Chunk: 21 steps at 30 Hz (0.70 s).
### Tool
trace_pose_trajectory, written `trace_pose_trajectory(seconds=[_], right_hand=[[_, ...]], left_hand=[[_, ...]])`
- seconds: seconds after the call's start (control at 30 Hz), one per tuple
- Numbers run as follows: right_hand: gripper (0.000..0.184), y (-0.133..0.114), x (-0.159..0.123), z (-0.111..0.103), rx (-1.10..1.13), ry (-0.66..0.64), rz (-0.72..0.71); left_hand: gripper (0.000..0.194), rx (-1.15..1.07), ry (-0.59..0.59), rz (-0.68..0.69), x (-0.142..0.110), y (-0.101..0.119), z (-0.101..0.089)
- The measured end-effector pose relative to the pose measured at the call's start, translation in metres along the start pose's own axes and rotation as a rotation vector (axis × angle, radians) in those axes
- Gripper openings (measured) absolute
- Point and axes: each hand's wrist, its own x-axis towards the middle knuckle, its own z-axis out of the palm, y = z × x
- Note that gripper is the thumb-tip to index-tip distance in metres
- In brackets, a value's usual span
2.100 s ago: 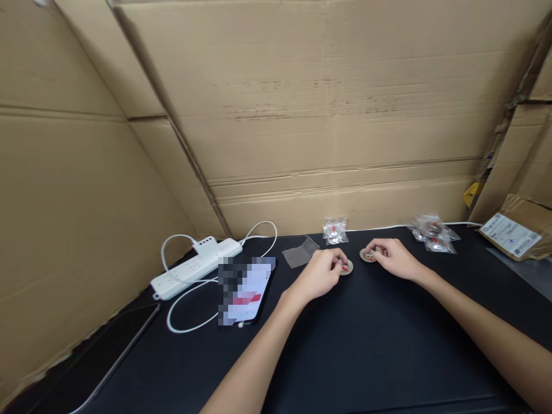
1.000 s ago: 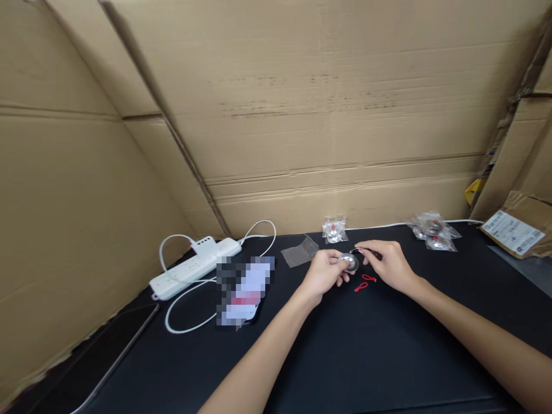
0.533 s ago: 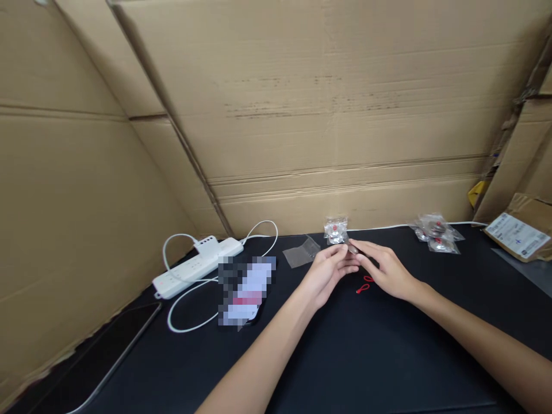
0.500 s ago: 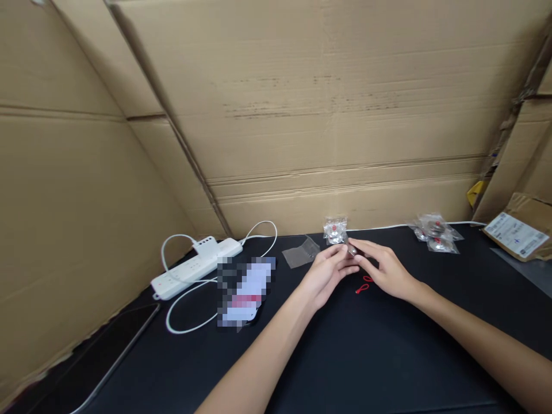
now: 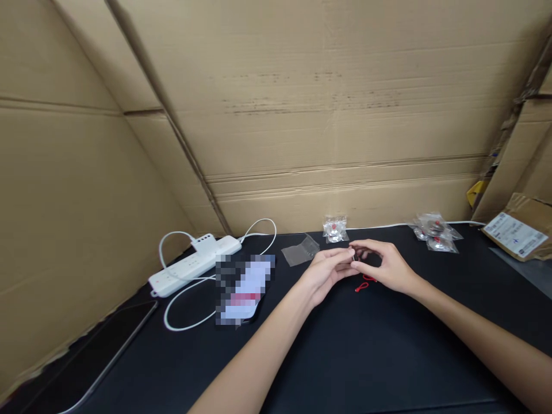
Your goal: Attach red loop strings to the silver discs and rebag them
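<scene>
Between my hands is a small round metallic disc (image 5: 354, 256), turned nearly edge-on and largely covered by fingers. My left hand (image 5: 325, 274) pinches it from the left. My right hand (image 5: 391, 268), thumb and fingers curved, grips its right side. Just under my fingers, a thin red cord loop (image 5: 362, 286) lies on the black table; whether it joins the disc I cannot tell. Behind my hands, a clear packet (image 5: 335, 229) with a round item and a red bit in it leans by the cardboard. An opened clear plastic sleeve (image 5: 301, 252) rests left of it.
A white power strip (image 5: 196, 265) with looping cables and a blurred phone (image 5: 248, 290) are on the left. A dark tablet-like panel (image 5: 90, 356) lies nearer me. More clear packets (image 5: 436, 232) and a labelled cardboard package (image 5: 517, 233) sit at right. Cardboard walls (image 5: 328, 132) enclose the table.
The disc has turned from showing part of its face to nearly edge-on. Both hands have shifted slightly, uncovering more of the packet behind them.
</scene>
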Motion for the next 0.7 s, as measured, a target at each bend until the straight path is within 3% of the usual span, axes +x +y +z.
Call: trace_pose_trajectory(seconds=[0.3,0.7], right_hand=[[0.041,0.0026,0.0036,0.0034,0.388,-0.023,0.181],[0.04,0.0033,0.0019,0.0021,0.432,-0.004,0.217]], left_hand=[[0.018,0.023,0.054,-0.013,0.0017,0.0018,-0.004],[0.017,0.063,0.08,-0.055,0.0025,0.0027,-0.0042]])
